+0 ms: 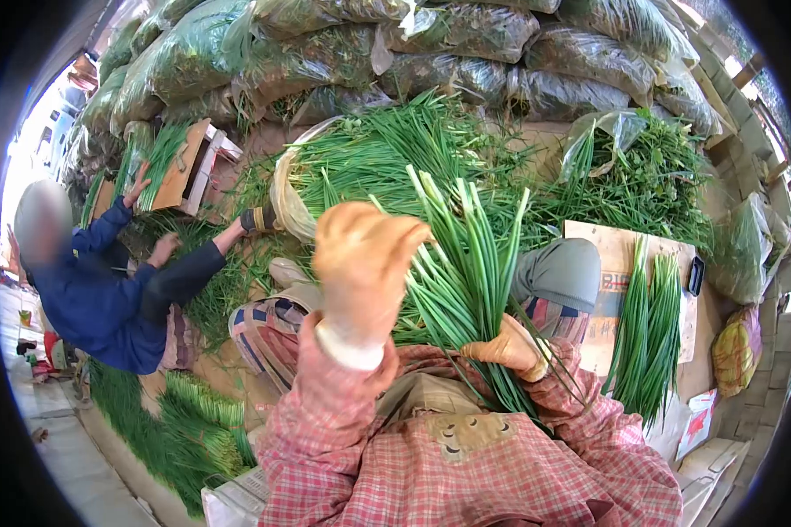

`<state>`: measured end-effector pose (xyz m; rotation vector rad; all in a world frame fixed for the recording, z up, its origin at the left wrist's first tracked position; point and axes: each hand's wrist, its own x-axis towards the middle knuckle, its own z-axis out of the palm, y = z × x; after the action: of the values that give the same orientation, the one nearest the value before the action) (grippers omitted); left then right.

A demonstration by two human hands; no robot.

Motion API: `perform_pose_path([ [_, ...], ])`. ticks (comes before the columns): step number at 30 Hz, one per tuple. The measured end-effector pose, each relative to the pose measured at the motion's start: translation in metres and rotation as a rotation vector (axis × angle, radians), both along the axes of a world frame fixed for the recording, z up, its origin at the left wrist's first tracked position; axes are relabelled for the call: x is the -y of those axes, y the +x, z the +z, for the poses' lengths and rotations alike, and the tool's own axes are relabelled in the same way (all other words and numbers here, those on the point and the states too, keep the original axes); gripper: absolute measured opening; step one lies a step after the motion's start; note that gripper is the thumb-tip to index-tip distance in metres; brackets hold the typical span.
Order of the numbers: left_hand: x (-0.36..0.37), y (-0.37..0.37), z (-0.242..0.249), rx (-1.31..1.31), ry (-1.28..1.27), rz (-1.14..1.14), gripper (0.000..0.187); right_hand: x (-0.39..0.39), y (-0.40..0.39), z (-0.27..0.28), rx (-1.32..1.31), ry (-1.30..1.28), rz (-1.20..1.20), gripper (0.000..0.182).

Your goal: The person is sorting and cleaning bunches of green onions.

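An orange-gloved left hand (508, 350) is closed around the lower part of a bunch of long green stalks (470, 272), whose pale ends point up and away from me. My right hand (367, 255), seen at the left in a similar glove, is raised beside the pale ends, its fingers curled; what it holds, if anything, is hidden. Behind the hands lies a big heap of green stalks (369, 162) in an opened plastic wrapping. Two sorted bundles (646, 329) rest on a cardboard-topped board (589, 241) at the right.
A person in dark blue (119, 299) sits at the left, one hand near stalks on a wooden stand (180, 167). Filled plastic bags (466, 33) are stacked along the back. More bundles (198, 430) lie at lower left; leafy trimmings (650, 193) are heaped at right.
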<state>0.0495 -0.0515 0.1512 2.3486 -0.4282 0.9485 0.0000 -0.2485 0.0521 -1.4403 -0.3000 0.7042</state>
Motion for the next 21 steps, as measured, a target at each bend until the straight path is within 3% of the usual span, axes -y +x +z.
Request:
perform_pose_path([
  [2,-0.009,-0.027,0.025,-0.247,-0.548,-0.077,0.014,0.000,0.000,-0.016,-0.107,0.044,-0.002,0.036],
  [4,-0.060,-0.038,0.031,-0.105,-0.700,-0.379,0.021,0.000,-0.001,-0.021,-0.133,0.102,-0.043,0.032],
  [6,-0.119,-0.024,0.007,-0.084,-1.033,-1.148,0.023,0.000,-0.001,-0.018,-0.176,0.102,-0.071,0.030],
  [8,-0.130,-0.023,-0.035,-0.375,-0.892,-0.012,0.041,0.002,-0.001,-0.013,-0.198,0.095,-0.041,0.031],
  [10,-0.128,-0.035,-0.109,-0.538,-0.648,0.135,0.056,0.000,0.000,-0.008,-0.211,0.048,-0.035,0.034],
  [12,-0.103,-0.041,-0.167,-0.696,-0.404,0.269,0.076,-0.005,-0.001,-0.020,0.069,0.024,-0.134,0.044],
  [14,-0.046,-0.043,-0.153,-0.954,-1.436,-0.272,0.084,-0.005,0.002,-0.002,0.066,-0.189,0.009,0.053],
  [17,-0.012,-0.030,-0.143,-0.886,-1.619,-0.622,0.100,-0.024,-0.005,-0.012,0.054,-0.166,-0.166,0.062],
  [20,-0.021,-0.034,-0.146,-0.913,-1.517,-0.533,0.101,-0.032,-0.006,-0.016,0.280,-0.479,-0.194,0.072],
  [21,-0.036,-0.036,-0.149,-1.044,-1.022,-0.211,0.086,-0.033,-0.007,-0.027,0.423,-0.405,-0.240,0.070],
])
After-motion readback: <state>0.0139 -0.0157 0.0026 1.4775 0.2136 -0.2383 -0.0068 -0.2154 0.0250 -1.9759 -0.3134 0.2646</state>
